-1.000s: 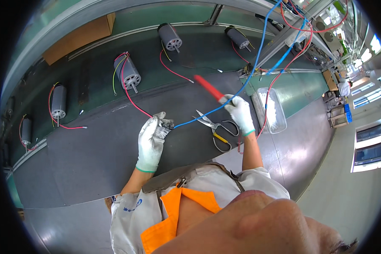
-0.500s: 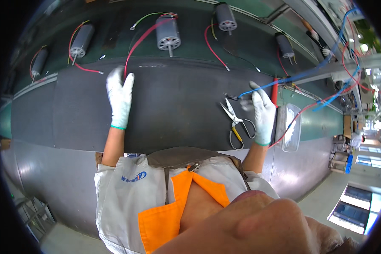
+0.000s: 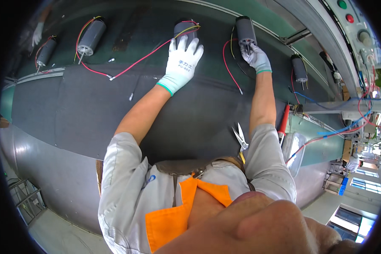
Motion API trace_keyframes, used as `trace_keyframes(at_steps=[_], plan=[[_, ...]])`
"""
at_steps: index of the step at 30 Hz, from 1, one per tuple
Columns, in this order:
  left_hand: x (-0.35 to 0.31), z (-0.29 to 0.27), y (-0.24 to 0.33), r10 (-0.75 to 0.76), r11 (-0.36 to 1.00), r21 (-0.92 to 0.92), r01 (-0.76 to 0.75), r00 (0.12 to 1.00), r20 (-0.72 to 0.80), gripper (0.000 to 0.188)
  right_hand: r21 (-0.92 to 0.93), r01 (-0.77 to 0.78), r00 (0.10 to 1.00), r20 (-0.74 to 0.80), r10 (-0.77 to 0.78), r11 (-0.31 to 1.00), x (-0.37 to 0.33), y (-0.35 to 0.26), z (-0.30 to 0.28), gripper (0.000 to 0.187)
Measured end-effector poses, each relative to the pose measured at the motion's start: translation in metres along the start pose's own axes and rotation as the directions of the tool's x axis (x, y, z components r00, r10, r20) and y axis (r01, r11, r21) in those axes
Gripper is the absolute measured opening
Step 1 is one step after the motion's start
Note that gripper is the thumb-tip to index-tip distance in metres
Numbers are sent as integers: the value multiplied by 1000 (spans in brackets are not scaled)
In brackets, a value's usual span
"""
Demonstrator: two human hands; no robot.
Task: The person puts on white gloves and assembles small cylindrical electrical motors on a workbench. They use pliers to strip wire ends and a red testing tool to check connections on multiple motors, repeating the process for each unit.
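Note:
My left hand (image 3: 183,63), in a white glove, lies with fingers spread over the front end of a grey cylindrical motor (image 3: 184,28). It hides most of that motor's lower part. A red wire (image 3: 146,62) runs from this motor down to the left. My right hand (image 3: 256,58), also gloved, is closed at the shaft end of another grey motor (image 3: 245,29), with thumb and fingers around the shaft. This motor's red wire (image 3: 227,70) hangs toward me, left of the right hand. Scissors (image 3: 241,138) lie beside my right forearm, their handles partly hidden.
More wired motors stand at the left (image 3: 92,38) and right (image 3: 299,69). A red-handled tool (image 3: 285,118) and a clear plastic bin (image 3: 295,146) are at the right edge of the black mat (image 3: 89,101). Blue and red cables (image 3: 347,131) hang there. Another person's gloved hand (image 3: 38,34) shows far left.
My left hand has left the red wire, moving forward and right onto the motor. My right hand has left the blue wire by the scissors and reached the right-hand motor's shaft.

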State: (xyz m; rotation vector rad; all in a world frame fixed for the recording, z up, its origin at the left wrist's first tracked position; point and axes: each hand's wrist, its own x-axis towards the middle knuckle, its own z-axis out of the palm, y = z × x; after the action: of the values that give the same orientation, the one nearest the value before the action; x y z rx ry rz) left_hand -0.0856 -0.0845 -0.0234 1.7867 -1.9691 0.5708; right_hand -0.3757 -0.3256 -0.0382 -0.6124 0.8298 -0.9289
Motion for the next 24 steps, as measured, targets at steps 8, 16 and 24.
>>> trace_keyframes(at_steps=[8, 16, 24], plan=[[37, 41, -75, -138, 986, 83, 142, 989, -48, 44, -952, 294, 747, 282, -602, -81, -63, 83, 104, 60], [-30, -17, -20, -154, 767, -639, 62, 984, -89, 48, -752, 536, 713, 646, -272, -384, -288, 186, 160, 63], [-158, -98, 17, -329, 529, -823, 207, 944, 26, 48, -608, 637, 530, 792, -304, -474, -356, 169, 156, 64]])
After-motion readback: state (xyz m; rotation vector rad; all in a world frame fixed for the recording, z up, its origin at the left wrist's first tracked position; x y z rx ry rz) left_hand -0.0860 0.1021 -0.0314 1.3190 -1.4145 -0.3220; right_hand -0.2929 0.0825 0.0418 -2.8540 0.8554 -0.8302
